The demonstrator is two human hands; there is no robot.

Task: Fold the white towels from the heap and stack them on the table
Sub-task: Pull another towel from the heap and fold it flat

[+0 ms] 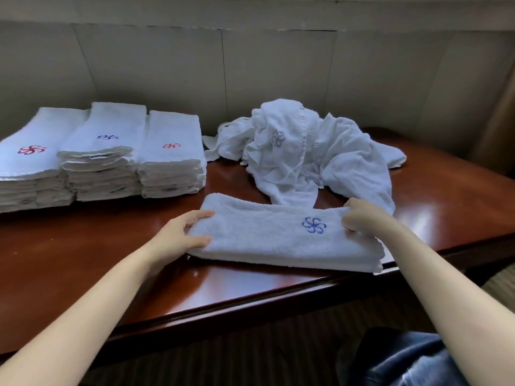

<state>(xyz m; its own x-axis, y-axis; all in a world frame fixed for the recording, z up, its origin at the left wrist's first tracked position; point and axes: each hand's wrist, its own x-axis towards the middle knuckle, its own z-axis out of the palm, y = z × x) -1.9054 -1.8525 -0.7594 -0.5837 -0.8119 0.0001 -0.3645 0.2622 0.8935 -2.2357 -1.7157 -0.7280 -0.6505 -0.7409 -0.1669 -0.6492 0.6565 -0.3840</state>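
A folded white towel (267,235) with a blue pinwheel mark lies near the front edge of the dark wooden table (83,254). My left hand (181,232) grips its left end, thumb on top and fingers at the far edge. My right hand (362,215) pinches its right end with curled fingers. Behind it sits the heap of unfolded white towels (306,154). Three stacks of folded towels stand at the back left: a left stack (30,162), a middle stack (103,154) and a right stack (172,157).
A pale panelled wall (250,65) runs close behind the table. The table's front edge (250,299) slants across the view, and its right edge drops off near a curtain (498,121). Striped carpet (264,352) and my denim-clad knee (404,358) lie below.
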